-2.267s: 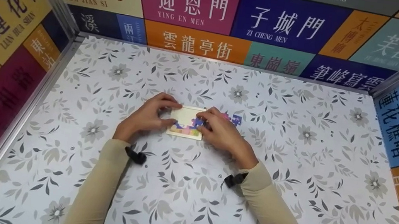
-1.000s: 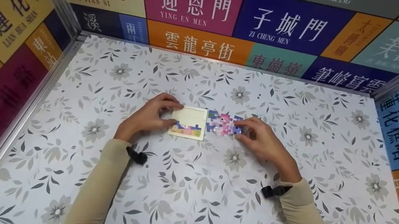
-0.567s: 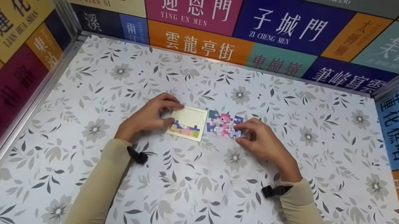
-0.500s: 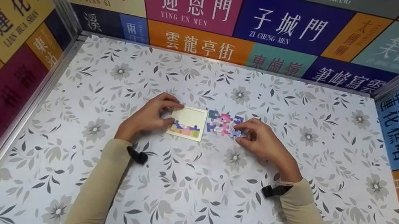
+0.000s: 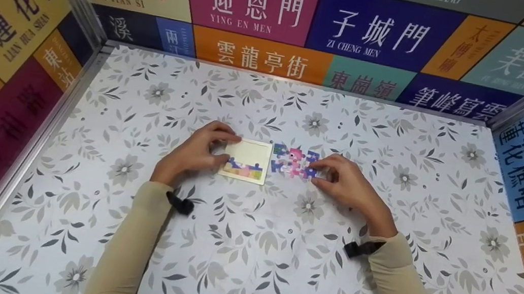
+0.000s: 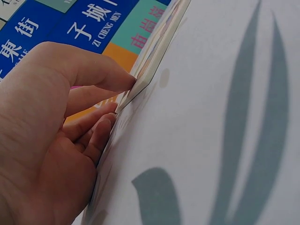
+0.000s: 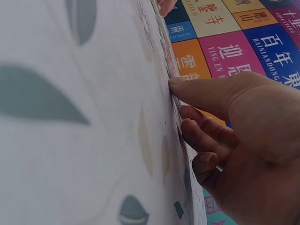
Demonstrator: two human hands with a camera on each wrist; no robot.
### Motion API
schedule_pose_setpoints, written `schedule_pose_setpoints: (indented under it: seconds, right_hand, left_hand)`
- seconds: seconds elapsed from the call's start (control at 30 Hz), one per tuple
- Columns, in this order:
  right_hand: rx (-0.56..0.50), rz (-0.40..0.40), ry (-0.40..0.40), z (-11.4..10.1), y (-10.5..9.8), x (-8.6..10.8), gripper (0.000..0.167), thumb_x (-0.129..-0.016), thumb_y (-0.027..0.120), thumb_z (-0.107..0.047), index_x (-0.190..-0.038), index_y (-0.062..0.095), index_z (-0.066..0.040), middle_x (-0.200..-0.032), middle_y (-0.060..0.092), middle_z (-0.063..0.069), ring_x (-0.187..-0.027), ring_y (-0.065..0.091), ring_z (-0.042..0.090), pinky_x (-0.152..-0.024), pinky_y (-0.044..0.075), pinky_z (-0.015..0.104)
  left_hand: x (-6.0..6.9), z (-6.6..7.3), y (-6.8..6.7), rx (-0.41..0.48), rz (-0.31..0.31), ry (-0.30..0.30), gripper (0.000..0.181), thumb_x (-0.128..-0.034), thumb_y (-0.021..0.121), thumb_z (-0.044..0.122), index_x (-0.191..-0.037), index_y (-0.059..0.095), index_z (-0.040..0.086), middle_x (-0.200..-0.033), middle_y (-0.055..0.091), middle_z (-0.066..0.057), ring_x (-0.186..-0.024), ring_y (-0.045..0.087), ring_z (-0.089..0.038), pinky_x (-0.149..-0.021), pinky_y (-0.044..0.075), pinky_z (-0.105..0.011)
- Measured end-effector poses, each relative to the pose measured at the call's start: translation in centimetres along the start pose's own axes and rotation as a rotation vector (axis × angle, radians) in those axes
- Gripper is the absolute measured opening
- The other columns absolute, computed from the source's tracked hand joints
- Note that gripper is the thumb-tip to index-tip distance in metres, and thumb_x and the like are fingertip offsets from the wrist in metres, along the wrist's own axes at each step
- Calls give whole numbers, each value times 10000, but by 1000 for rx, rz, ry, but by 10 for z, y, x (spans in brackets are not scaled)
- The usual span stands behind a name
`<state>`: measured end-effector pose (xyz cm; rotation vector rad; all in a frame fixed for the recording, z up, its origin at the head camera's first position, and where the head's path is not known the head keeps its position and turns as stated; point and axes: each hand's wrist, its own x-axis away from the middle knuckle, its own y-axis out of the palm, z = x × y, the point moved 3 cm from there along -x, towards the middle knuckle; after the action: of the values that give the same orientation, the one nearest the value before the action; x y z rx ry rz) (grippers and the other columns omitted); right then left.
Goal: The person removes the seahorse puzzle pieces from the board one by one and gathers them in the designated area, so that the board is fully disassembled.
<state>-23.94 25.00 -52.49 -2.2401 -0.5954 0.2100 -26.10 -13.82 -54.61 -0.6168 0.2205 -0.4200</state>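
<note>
A cream puzzle tray [image 5: 247, 147] lies flat on the table, with a row of coloured jigsaw pieces [image 5: 244, 170] fitted along its near side. My left hand [image 5: 194, 151] holds the tray's left edge, thumb at the side and fingers at the far corner; the left wrist view shows the thumb against the tray's corner. Beside the tray's right edge lies a cluster of loose pink and purple pieces [image 5: 295, 157]. At its near right end, my right hand [image 5: 351, 185] pinches a purple jigsaw piece [image 5: 310, 173] between thumb and fingers, partly hidden by the fingertips.
A white table [image 5: 248, 247] with a grey leaf and flower print carries everything. Upright panels [image 5: 248, 4] with coloured blocks and lettering close off the back and both sides. Black wrist straps [image 5: 180, 204] sit over the beige sleeves.
My right hand has gone from over the tray, with a purple-blue piece, to the right end of the loose cluster. Lately that piece has turned slightly into line. My left hand stays on the tray.
</note>
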Motion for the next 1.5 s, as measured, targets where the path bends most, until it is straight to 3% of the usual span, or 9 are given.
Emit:
schedule_pose_setpoints:
  seconds: [0.43, 1.03, 1.5]
  right_hand:
    - [-14, 32, -23, -1, -2, 1, 302, -978, 820, -183, -1275, 790, -135, -1152, 728, 63, -829, 602, 166, -729, 487, 283]
    - [-9, 35, -22, -2, -4, 0, 345, -973, 827, -203, -1309, 776, -148, -1183, 730, 63, -854, 603, 165, -753, 493, 308]
    - [19, 51, -42, -18, 4, -9, 335, -960, 846, -209, -1277, 781, -122, -1114, 716, 79, -895, 615, 195, -792, 482, 332]
  left_hand:
    - [0, -1, 0, -32, 1, 29, 495, -936, 773, 143, -1428, 724, 144, -1478, 574, -82, -1310, 560, -278, -1093, 462, -467]
    - [0, 0, 0, -26, -4, -11, 546, -929, 788, 172, -1467, 694, 154, -1482, 557, -55, -1274, 569, -253, -1096, 469, -452]
    - [-1, 2, 0, -12, -5, -4, 527, -947, 784, 167, -1465, 694, 135, -1476, 557, -78, -1235, 566, -255, -1067, 465, -436]
